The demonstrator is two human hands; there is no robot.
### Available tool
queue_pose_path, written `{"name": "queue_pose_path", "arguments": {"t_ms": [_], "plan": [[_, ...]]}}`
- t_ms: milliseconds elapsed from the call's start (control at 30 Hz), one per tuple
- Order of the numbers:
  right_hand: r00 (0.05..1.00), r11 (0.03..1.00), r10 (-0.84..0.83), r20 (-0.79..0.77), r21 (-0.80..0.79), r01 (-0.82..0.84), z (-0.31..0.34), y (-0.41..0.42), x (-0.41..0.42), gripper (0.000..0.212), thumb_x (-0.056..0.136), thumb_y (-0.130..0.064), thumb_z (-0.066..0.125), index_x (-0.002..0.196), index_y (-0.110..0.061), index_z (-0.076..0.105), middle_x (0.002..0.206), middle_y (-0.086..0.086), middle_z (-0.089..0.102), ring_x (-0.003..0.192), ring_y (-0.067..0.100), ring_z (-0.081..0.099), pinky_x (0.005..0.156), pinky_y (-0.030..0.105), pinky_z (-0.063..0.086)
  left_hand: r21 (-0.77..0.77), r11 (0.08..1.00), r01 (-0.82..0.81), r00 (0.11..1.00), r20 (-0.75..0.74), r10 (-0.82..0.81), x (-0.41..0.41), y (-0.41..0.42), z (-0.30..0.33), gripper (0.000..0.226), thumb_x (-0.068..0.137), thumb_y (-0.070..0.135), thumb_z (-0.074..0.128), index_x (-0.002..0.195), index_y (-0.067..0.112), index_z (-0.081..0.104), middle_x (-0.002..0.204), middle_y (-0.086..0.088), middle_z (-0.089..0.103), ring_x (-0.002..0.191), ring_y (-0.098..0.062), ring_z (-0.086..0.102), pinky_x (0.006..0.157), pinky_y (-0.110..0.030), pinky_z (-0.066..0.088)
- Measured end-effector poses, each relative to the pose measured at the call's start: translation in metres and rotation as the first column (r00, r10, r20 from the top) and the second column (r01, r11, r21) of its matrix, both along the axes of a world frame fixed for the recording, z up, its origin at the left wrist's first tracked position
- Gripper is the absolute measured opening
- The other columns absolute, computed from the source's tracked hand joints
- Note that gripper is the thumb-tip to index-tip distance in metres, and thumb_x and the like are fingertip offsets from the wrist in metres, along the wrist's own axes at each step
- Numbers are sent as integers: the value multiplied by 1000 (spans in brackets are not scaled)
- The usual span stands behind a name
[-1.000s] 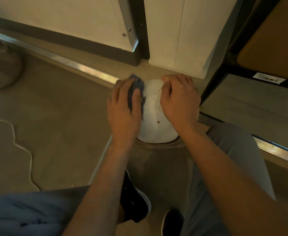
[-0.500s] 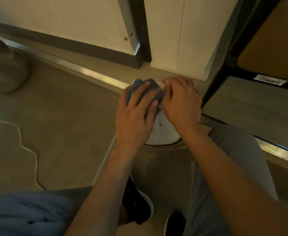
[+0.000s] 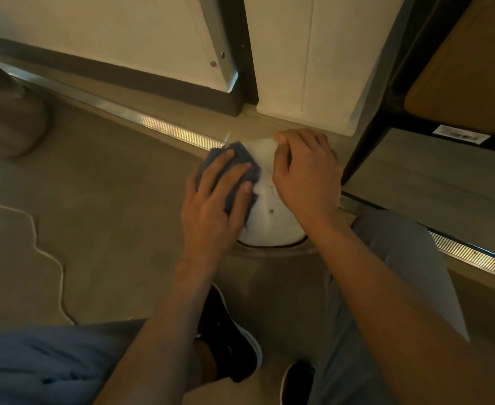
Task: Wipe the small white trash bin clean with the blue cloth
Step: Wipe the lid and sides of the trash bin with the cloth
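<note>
The small white trash bin (image 3: 269,226) stands on the floor between my knees, seen from above, with brown spots on its top. My left hand (image 3: 211,206) presses the crumpled blue cloth (image 3: 241,155) against the bin's upper left side, fingers spread over the cloth. My right hand (image 3: 304,173) grips the bin's right side and far edge with curled fingers. Both hands hide most of the bin's sides.
A metal threshold strip (image 3: 152,124) runs just behind the bin, below a white door panel (image 3: 298,68). A black-framed shelf (image 3: 366,141) stands close on the right. A white cable (image 3: 35,241) snakes over the floor at left. My dark shoes (image 3: 234,346) are below the bin.
My left hand swept the cloth from the bin's left side across its top towards my right hand, then back to the left. My right hand stayed on the bin.
</note>
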State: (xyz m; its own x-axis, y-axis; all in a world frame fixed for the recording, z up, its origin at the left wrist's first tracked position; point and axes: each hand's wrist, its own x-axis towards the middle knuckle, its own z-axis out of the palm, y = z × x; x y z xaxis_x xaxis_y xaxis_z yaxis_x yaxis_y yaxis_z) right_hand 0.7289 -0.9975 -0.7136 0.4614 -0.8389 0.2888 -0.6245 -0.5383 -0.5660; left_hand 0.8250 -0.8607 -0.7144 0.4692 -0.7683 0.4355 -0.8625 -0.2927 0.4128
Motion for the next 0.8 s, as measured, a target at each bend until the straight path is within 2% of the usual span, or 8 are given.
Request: {"name": "queue_pose_path", "arguments": {"t_ms": [100,200,367,467,533,633,733,800], "plan": [[1000,1000,1,15,14,-2,-1,1,1,36,101,-30,38,118,-19,68,114,1,69,109,17,59,90,33,47,102,989,-111,976,-177,127,26,-36,15,33,104,42,47,127,27,66,130,6,63,117,-13,57,98,-33,49],[1000,1000,-11,18,11,11,1,2,1,38,102,-30,36,117,-19,69,114,1,69,109,18,59,89,36,49,142,977,-158,981,-92,172,26,-63,21,35,104,41,44,122,26,69,120,3,68,107,-18,62,90,-40,51],[1000,1000,5,11,0,-5,-1,1,0,35,102,-29,38,117,-19,67,114,1,69,109,17,59,89,36,50,-17,1000,0,997,71,2,-9,-4,-5,29,104,24,57,129,15,68,141,-7,59,134,-19,50,111,-42,40],[1000,1000,6,26,7,-6,-2,2,0,32,102,-29,41,117,-19,67,114,1,69,109,17,59,90,34,47,-8,999,-42,986,-164,41,11,-8,3,32,106,30,48,132,19,63,142,-3,56,131,-18,52,107,-34,43],[999,1000,7,40,11,-7,0,1,0,33,102,-29,40,118,-19,68,115,1,69,110,17,59,91,33,46,99,989,-113,944,-300,138,30,-39,17,35,107,39,41,129,25,63,128,2,63,116,-14,58,96,-35,49],[999,1000,9,44,11,-10,0,1,0,37,102,-30,37,117,-18,69,114,1,70,109,17,60,91,33,47,257,951,-174,945,-229,235,42,-68,23,36,106,43,36,121,28,65,113,0,67,102,-23,63,81,-34,47],[999,1000,-2,54,10,2,0,1,1,39,101,-31,35,115,-18,70,111,1,70,106,17,60,88,31,47,65,976,-209,967,-135,216,11,-44,12,33,107,35,42,129,22,63,129,-2,63,119,-21,58,98,-36,47],[998,1000,-3,58,4,3,-1,0,0,39,100,-31,35,114,-18,70,110,1,70,105,17,60,86,28,44,-16,975,-223,970,-104,221,-19,-11,-6,34,106,27,50,138,19,55,146,-6,52,135,-21,46,110,-33,37]]}}
